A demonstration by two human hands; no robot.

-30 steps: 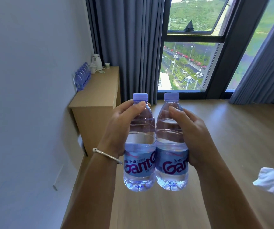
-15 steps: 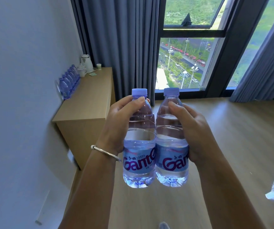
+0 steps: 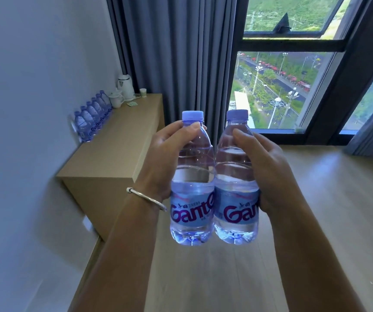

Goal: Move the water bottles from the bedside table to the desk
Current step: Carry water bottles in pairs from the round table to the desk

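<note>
I hold two clear water bottles with purple caps and blue labels upright in front of me, side by side and touching. My left hand (image 3: 162,162) grips the left bottle (image 3: 192,212); a silver bangle sits on that wrist. My right hand (image 3: 268,170) grips the right bottle (image 3: 236,212). The light wooden desk (image 3: 118,154) stands against the left wall, ahead and to the left of the bottles. A row of several identical water bottles (image 3: 91,118) lines the desk's wall side.
A white kettle (image 3: 126,86), a white teapot (image 3: 116,99) and a small cup (image 3: 143,92) stand at the desk's far end. Grey curtains (image 3: 176,59) and a large window (image 3: 280,86) close off the far side. Wooden floor (image 3: 327,199) spreads to the right.
The desk has grown larger and nearer in view as I walk toward it. Both bottles stay held the same way. The white cloth at the right edge has left the view.
</note>
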